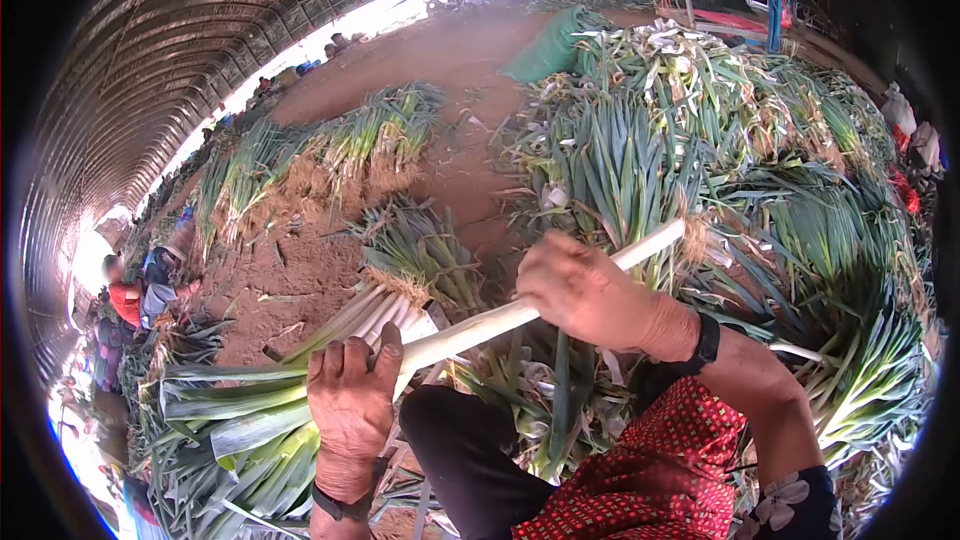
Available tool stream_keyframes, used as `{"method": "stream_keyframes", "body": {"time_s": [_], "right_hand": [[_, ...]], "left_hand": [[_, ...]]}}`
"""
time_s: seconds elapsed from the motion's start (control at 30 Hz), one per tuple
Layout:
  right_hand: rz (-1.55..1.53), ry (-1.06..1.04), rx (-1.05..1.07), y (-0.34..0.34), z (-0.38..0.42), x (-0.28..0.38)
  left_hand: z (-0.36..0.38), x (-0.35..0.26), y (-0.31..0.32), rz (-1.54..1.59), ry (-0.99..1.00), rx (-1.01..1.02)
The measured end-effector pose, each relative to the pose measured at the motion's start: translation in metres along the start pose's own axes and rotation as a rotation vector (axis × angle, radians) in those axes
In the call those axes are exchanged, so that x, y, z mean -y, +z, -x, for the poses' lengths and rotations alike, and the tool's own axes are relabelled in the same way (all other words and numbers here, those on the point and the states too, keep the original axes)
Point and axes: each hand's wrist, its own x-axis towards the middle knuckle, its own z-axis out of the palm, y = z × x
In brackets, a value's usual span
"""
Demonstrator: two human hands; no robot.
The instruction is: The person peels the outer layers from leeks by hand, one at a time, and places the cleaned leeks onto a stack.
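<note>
A long leek (pixel 470 330) stretches slantwise across my lap, its white stem bare and its hairy roots at the upper right. Around the middle of that stem my right hand (pixel 573 285) is closed, fingers curled over it. My left hand (pixel 355 395) grips the same leek lower down, where the white turns to green leaves. Just behind the left hand lies a bundle of cleaned leeks (pixel 365 315), roots toward the far side, with broad green leaves (pixel 240 410) fanning out to the left.
A big heap of leeks (pixel 620 160) rises ahead and to the right, a green sack (pixel 550 50) at its back. More bunches (pixel 370 140) stand on the bare soil (pixel 290 290). A person in red (pixel 125 300) sits far left. Leaf scraps surround my knees.
</note>
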Motion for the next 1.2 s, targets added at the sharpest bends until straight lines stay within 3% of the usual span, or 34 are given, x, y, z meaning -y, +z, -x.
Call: {"method": "stream_keyframes", "body": {"time_s": [0.03,0.07,0.13,0.2,0.4,0.47,0.53,0.6,0.67,0.7,0.77,0.8,0.87,0.93,1.2], "right_hand": [[-0.351,0.23,-0.181,0.004,-0.001,0.003],[-0.352,0.226,-0.18,0.0,0.001,0.003],[-1.008,0.747,-0.349,-0.014,0.005,0.003],[-1.192,0.737,-0.572,-0.021,0.011,-0.015],[-0.905,0.958,-1.097,-0.07,0.099,-0.134],[-0.615,1.152,-1.185,-0.091,0.13,-0.16],[-0.106,1.187,-1.205,-0.1,0.214,-0.216],[0.504,1.153,-0.828,-0.114,0.299,-0.249],[0.806,0.997,-0.28,-0.13,0.27,-0.209],[0.688,0.85,-0.412,-0.12,0.224,-0.172],[0.626,0.916,-0.214,-0.12,0.143,-0.11],[0.262,0.915,-0.296,-0.108,0.131,-0.092],[0.153,0.626,-0.068,-0.09,0.095,-0.057],[0.068,0.333,0.017,-0.075,0.064,-0.028],[-0.19,0.31,0.157,-0.043,0.066,-0.016]], "left_hand": [[-0.001,0.001,0.0,0.024,-0.005,0.033],[-0.001,0.003,-0.001,0.044,-0.011,0.065],[0.003,0.005,0.002,0.082,-0.033,0.089],[0.005,0.006,0.006,0.135,-0.041,0.101],[0.02,0.013,0.014,0.126,-0.037,0.089],[0.023,0.015,0.016,0.118,-0.054,0.092],[0.025,0.013,0.012,0.205,-0.045,0.076],[0.023,0.011,0.012,0.189,-0.053,0.08],[0.024,0.014,0.013,0.232,-0.042,0.094],[0.021,0.013,0.01,0.217,-0.027,0.113],[0.015,0.01,0.007,0.226,-0.027,0.176],[0.009,0.006,0.004,0.255,-0.017,0.18],[0.0,0.0,-0.001,0.329,-0.012,0.215],[-0.006,-0.005,-0.001,0.393,-0.015,0.251],[-0.001,-0.004,-0.004,0.385,0.0,0.218]]}}
